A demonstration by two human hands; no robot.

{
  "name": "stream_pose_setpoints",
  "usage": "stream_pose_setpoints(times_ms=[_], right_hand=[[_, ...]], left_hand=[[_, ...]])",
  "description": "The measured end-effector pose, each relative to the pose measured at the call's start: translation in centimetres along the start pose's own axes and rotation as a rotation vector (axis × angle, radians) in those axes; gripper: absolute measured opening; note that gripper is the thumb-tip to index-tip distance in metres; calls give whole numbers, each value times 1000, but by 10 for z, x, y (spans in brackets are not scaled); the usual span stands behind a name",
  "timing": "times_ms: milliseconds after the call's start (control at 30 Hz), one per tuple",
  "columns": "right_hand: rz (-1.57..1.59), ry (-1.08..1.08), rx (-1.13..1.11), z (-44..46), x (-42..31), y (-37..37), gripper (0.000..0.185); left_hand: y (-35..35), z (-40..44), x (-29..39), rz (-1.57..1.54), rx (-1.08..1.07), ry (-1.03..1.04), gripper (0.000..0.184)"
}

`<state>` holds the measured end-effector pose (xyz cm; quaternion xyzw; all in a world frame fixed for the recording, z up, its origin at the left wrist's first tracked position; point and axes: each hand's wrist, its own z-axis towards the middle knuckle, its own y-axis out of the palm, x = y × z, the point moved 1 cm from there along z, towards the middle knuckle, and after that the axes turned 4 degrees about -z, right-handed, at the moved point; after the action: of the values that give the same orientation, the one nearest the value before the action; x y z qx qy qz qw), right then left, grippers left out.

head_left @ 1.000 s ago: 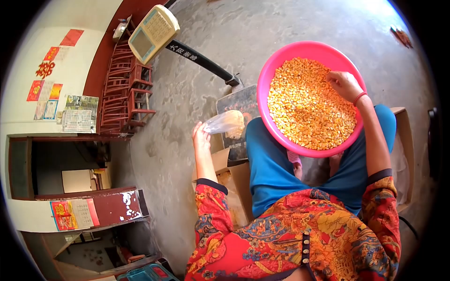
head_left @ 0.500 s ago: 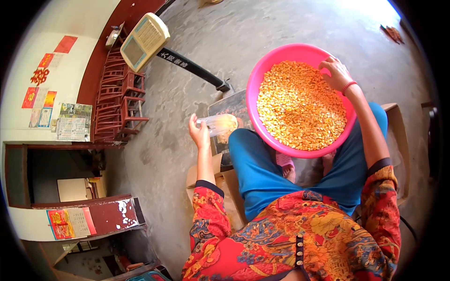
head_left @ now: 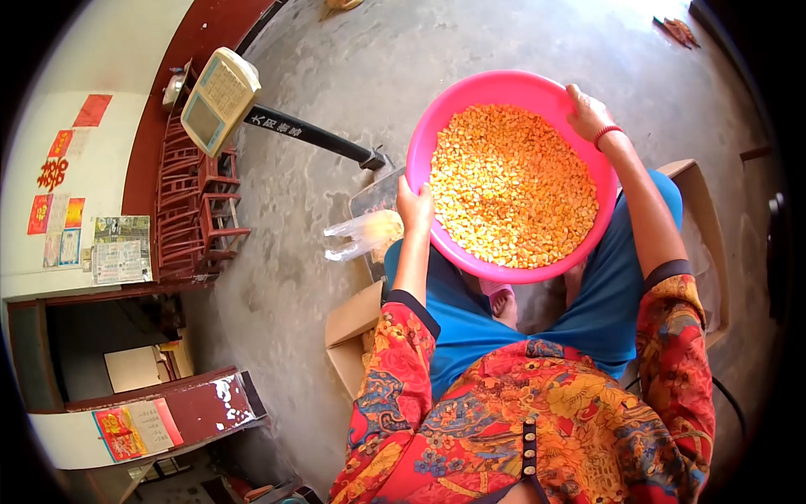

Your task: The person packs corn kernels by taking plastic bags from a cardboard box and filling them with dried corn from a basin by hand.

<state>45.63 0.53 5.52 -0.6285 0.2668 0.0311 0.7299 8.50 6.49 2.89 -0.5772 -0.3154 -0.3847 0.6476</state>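
Left hand (head_left: 415, 208) has gone from the clear bag (head_left: 367, 232) to the pink basin (head_left: 550, 97). Its fingers now grasp the left rim; right hand (head_left: 590, 115) grips the upper-right rim. Basin, centre-right of frame above the knees, holds corn kernels (head_left: 512, 185). Judgement: firm, opposed grip and level rim should prevent spilling. Bag beside left wrist. Beyond: platform scale (head_left: 319, 139), upper left; grey, patchy concrete floor (head_left: 353, 84); red chairs (head_left: 185, 193) at the left wall.

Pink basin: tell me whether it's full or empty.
Partly full: yellow kernels lie in the pink basin, its upper wall bare.
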Motion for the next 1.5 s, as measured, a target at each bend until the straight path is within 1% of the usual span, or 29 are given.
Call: stream_pose_setpoints(times_ms=[100, 433, 567, 633, 667, 733, 767, 833, 900, 933, 967, 1033, 1100, 1133, 1167, 1233, 1267, 1300, 1367, 1400, 1467, 1500], right_hand=[[-20, -45, 24, 4, 5, 7, 34], [-40, -31, 26, 4, 6, 8, 32], [-57, -25, 11, 6, 6, 8, 31], [-41, 29, -80, 6, 3, 3, 42], [-40, 29, -81, 5, 1, 4, 42], [-157, -22, 114, 0, -6, 6, 45], [-157, -22, 114, -3, -15, 4, 45], [-181, -265, 368, -11, -45, -4, 43], [-44, -373, 101, -16, -69, -4, 37], [-30, -426, 71, -27, -82, -3, 31], [-34, -574, 115, -33, -90, 3, 30], [118, -598, -110, -42, -100, 19, 31], [96, -675, -167, -44, -104, 36, 33], [87, -648, -252, -46, -103, 43, 33], [88, -647, -252, -47, -103, 47, 33], [-30, -676, -224, -49, -104, 56, 28], [-80, -683, -213, -46, -103, 61, 17], [-78, -681, -214, -44, -100, 64, 17], [-40, -655, -277, -41, -96, 67, 9], [-40, -654, -277, -42, -95, 67, 9], [17, -535, -203, -42, -94, 65, 8], [17, -535, -205, -42, -95, 63, 8]], left_hand=[[1, 1, 1, 93, 18, 43, 20], [0, -2, 5, 84, 11, 63, 25], [1, -1, -2, 90, 10, 66, 24], [1, 0, -5, 85, 9, 52, 23], [1, -1, -4, 86, 8, 51, 23], [1, -2, -1, 65, 21, 52, 23], [1, -2, -2, 65, 21, 51, 23], [1, -2, -2, 38, 23, 34, 23], [2, -2, 0, 39, 29, 28, 22], [2, -3, 1, 41, 34, 22, 22], [1, -4, 3, 45, 33, 21, 22], [0, -4, 6, 72, 28, -17, 22], [1, -4, 7, 73, 29, -9, 22], [0, -4, 7, 74, 32, -4, 22], [0, -4, 6, 76, 31, -4, 22], [1, -4, 4, 76, 34, 9, 22], [1, -4, 3, 77, 32, 9, 22], [1, -4, 3, 59, 30, 12, 22], [1, -4, 3, 40, 28, 14, 21], [1, -4, 3, 35, 31, 18, 21], [1, -4, 3, 31, 33, 20, 21], [1, -4, 4, 32, 35, 29, 21]])
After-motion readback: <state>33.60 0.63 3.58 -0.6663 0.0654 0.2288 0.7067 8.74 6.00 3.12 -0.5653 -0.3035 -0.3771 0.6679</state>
